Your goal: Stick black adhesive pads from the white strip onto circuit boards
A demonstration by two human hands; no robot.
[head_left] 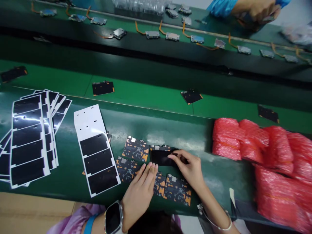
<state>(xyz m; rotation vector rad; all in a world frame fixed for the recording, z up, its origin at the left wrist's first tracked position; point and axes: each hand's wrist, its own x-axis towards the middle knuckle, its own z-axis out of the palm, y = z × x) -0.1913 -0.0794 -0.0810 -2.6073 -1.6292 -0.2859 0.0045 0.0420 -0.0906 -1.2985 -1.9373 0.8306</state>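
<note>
My right hand [187, 169] pinches a piece of black film [161, 156] between thumb and fingers, holding it over a circuit board [159, 149]. My left hand [138, 191] lies flat, its fingertips on or just beside a dark board with orange patches [126, 169]. Other such boards [135, 149] [177, 189] lie around my hands on the green bench [195, 130]. A white-backed strip of black film pads [95, 151] lies to the left of my hands, with part of a board hidden beneath it.
Several fanned strips of black pads [28, 139] lie at far left. Red bubble bags [275, 162] pile up at right. Beyond, a green belt [146, 97] carries dark boards. A farther belt [158, 29] carries modules with orange ribbon cables, near a co-worker's hand [260, 9] in a blue sleeve.
</note>
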